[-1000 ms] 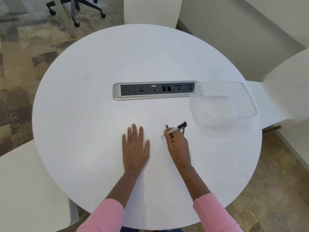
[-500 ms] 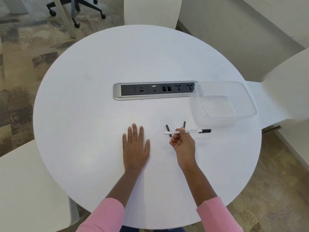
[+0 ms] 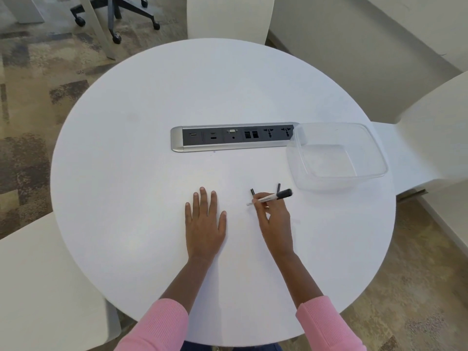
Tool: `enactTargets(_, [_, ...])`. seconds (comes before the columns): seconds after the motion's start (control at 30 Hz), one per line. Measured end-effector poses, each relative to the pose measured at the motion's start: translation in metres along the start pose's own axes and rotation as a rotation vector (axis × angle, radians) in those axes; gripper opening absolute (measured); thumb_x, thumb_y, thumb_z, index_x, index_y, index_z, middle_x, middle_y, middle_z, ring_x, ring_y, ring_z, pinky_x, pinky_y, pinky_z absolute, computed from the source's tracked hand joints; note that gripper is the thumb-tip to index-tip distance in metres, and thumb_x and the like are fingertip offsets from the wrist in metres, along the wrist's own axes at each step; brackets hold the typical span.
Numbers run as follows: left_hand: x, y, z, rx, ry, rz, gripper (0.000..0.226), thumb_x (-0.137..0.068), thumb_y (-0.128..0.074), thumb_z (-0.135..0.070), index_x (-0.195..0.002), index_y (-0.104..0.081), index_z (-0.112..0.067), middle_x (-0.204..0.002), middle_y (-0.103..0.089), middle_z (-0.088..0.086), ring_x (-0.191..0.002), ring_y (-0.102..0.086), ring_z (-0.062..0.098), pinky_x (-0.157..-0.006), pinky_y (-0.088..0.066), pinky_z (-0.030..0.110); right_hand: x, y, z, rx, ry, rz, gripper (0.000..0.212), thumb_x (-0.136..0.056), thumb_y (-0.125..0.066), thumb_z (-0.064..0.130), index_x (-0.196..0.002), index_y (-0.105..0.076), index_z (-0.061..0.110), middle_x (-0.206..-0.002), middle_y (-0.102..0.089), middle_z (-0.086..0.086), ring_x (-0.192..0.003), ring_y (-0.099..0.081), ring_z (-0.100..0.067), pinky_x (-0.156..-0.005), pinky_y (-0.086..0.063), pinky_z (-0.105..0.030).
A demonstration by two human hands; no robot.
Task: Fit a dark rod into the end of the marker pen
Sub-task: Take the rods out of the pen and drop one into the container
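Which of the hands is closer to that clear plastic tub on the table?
The right hand. It holds the marker pen just short of the clear tub, on its near left side. The left hand lies flat on the table, farther off to the left.

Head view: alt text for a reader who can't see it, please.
The right hand holds a marker pen over a round white table, near two dark rods. The left hand lies flat; a clear tub sits right.
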State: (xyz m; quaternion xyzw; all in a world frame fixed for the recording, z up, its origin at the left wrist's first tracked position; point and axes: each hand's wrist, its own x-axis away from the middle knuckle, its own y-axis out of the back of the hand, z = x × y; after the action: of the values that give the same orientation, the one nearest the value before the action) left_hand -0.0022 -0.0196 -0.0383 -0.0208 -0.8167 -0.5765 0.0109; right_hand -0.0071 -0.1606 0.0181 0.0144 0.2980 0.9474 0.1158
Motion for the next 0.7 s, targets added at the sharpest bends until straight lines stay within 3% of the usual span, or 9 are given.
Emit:
enactTargets(0.1, [0.0,0.0,0.001,-0.006,-0.003,0.003,0.056,-0.092,-0.031,-0.034,-0.143,-0.028,-0.01,-0.153,-0.023,0.016,-0.141,-0.022,0.032,-0.115,-0.015,0.046,0.001,-0.003,-0.003,0.124,0.054,0.124,0.016,-0.092,-0.05,0.017,-0.098,-0.061,0.008,-0.103,-0.061,-0.008,-0.093,-0.06,-0.018,-0.082,-0.046,-0.025])
enactTargets(0.23, [0.0,0.001,-0.001,0.003,0.0,-0.015,0.057,-0.091,-0.031,-0.034,-0.142,-0.03,-0.01,-0.152,-0.026,0.017,-0.14,-0.025,0.033,-0.114,-0.016,0.046,0.003,-0.003,-0.002,0.142,0.093,0.046,0.016,-0.092,-0.05,0.016,-0.097,-0.062,0.007,-0.104,-0.062,-0.005,-0.097,-0.061,-0.02,-0.078,-0.044,-0.023])
enactTargets(0.33, [0.001,0.001,-0.001,0.01,0.004,-0.012,0.057,-0.091,-0.029,-0.034,-0.142,-0.03,-0.01,-0.152,-0.026,0.017,-0.14,-0.024,0.033,-0.114,-0.016,0.046,0.003,-0.005,-0.004,0.154,0.082,0.092,0.016,-0.092,-0.05,0.016,-0.098,-0.062,0.007,-0.104,-0.061,-0.007,-0.094,-0.062,-0.022,-0.079,-0.046,-0.026])
enactTargets(0.43, [0.001,0.002,-0.001,0.005,0.002,-0.015,0.057,-0.091,-0.025,-0.036,-0.142,-0.032,-0.01,-0.151,-0.028,0.017,-0.139,-0.026,0.033,-0.114,-0.017,0.047,0.005,-0.004,-0.002,0.032,-0.005,0.025,0.011,-0.092,-0.052,0.017,-0.095,-0.061,0.014,-0.099,-0.06,-0.002,-0.087,-0.061,-0.02,-0.077,-0.05,-0.03])
enactTargets(0.5, [0.001,0.002,-0.001,0.016,0.004,-0.009,0.056,-0.091,-0.028,-0.035,-0.142,-0.032,-0.01,-0.151,-0.027,0.017,-0.139,-0.026,0.033,-0.114,-0.017,0.047,0.005,-0.001,0.003,-0.1,-0.072,-0.049,0.01,-0.091,-0.052,0.019,-0.088,-0.058,0.026,-0.094,-0.06,0.002,-0.083,-0.061,-0.018,-0.072,-0.05,-0.026])
enactTargets(0.6, [0.001,0.003,-0.001,0.015,0.003,-0.014,0.059,-0.09,-0.022,-0.037,-0.14,-0.035,-0.009,-0.149,-0.03,0.018,-0.137,-0.03,0.035,-0.112,-0.021,0.049,-0.001,0.004,0.009,-0.249,-0.159,-0.083,0.012,-0.091,-0.052,0.022,-0.08,-0.055,0.025,-0.092,-0.063,-0.003,-0.078,-0.064,-0.018,-0.068,-0.052,-0.022])
enactTargets(0.7, [0.001,0.004,-0.001,0.026,0.0,-0.019,0.054,-0.091,-0.03,-0.031,-0.139,-0.036,-0.008,-0.149,-0.031,0.019,-0.137,-0.031,0.035,-0.112,-0.022,0.049,-0.009,0.008,0.017,-0.314,-0.177,-0.041,0.016,-0.092,-0.051,0.023,-0.076,-0.055,0.027,-0.09,-0.062,-0.003,-0.069,-0.061,-0.005,-0.064,-0.053,-0.012])
